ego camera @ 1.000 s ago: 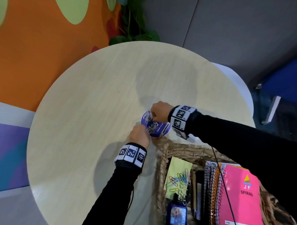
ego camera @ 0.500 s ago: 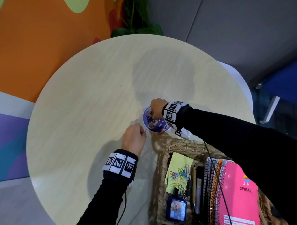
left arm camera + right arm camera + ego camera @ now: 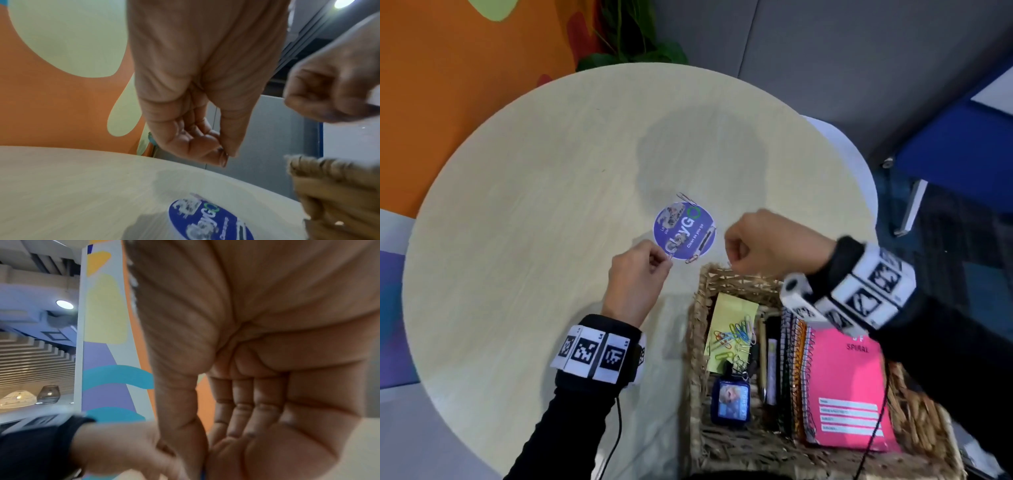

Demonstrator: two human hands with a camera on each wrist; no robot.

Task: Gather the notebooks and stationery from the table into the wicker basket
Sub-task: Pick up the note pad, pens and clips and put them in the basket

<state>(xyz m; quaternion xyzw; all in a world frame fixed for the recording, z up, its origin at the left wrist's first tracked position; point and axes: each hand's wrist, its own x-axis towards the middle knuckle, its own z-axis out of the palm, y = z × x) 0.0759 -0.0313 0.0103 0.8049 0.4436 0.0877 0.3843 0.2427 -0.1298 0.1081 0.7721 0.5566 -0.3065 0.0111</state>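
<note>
the round purple sticker (image 3: 685, 233) lay flat on the counter (image 3: 534, 205), just beyond the left hand (image 3: 637, 277), whose fingers (image 3: 659, 262) pinched a paper clip at its near edge; right hand (image 3: 767, 245) curled, contents hidden.

Looking past the work surface to an orange wall (image 3: 465, 96) at upper left, carrying a pale green blob (image 3: 489, 7) along the top edge. Showing a leafy green plant (image 3: 633, 44) standing against that wall, beside grey wall panels (image 3: 825, 51) running off to the right. Catching a blue seat (image 3: 955, 137) at far right, blurred. Taking in a purple and teal band (image 3: 390, 308) at the left edge. From the right wrist, picking out a round ceiling light (image 3: 64, 304), a slatted wall (image 3: 30, 361), a dark glass lamp (image 3: 48, 394) sitting just beside a pale domed lamp (image 3: 17, 398), and a mural column (image 3: 107, 353) painted yellow, purple and teal.
</note>
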